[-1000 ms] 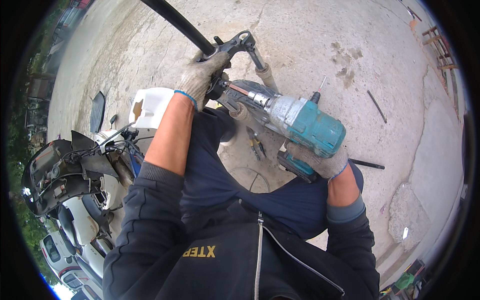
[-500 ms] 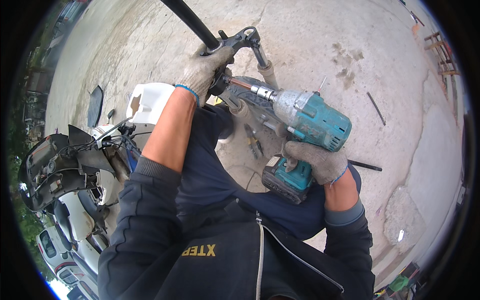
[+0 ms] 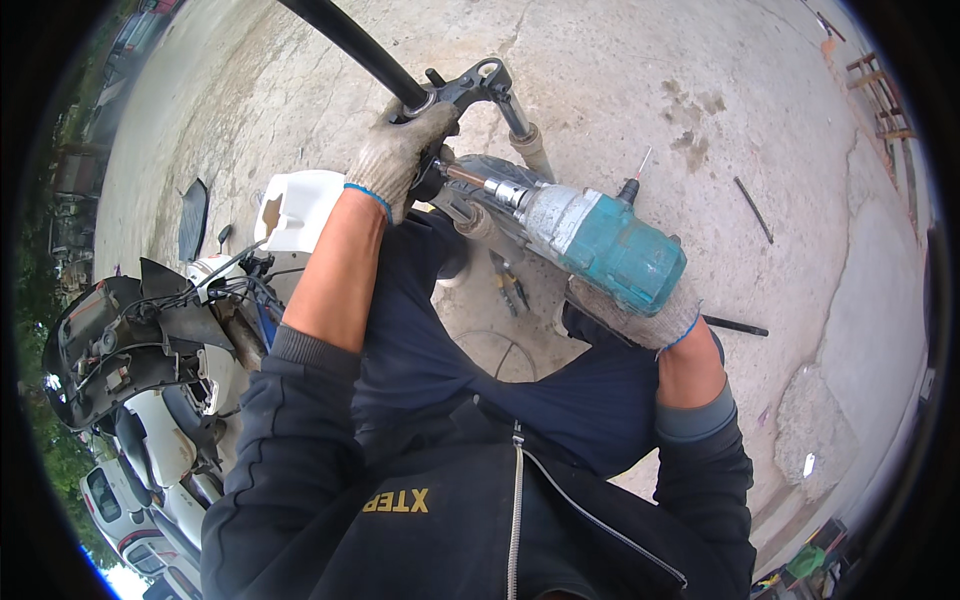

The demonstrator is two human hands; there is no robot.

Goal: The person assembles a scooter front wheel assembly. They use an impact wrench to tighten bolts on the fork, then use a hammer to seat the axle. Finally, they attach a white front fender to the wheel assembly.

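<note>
My left hand [image 3: 402, 152], in a knitted work glove, is wrapped around a black fork clamp [image 3: 462, 92] at the foot of a black tube [image 3: 355, 48]. Two fork legs [image 3: 530, 148] run down from the clamp beside a tyre [image 3: 492, 168]. In my gloved right hand [image 3: 640, 318] is a teal and grey cordless impact wrench [image 3: 610, 245], whose body covers most of the fingers. Its long coppery socket [image 3: 466, 176] reaches the clamp's near end, just below my left hand. The wrench's handle and battery are mostly hidden.
Pliers [image 3: 508, 282] lie on the concrete between my legs. A screwdriver [image 3: 636, 178], a dark rod [image 3: 753, 210] and a black bar [image 3: 735, 326] lie to the right. At left are a white plastic panel [image 3: 298, 208] and a dismantled scooter front [image 3: 115, 340] with loose cables.
The wrench has rolled in my right hand, taking its battery and handle out of sight beneath it. Its body has shifted slightly left. My left hand still holds the clamp.
</note>
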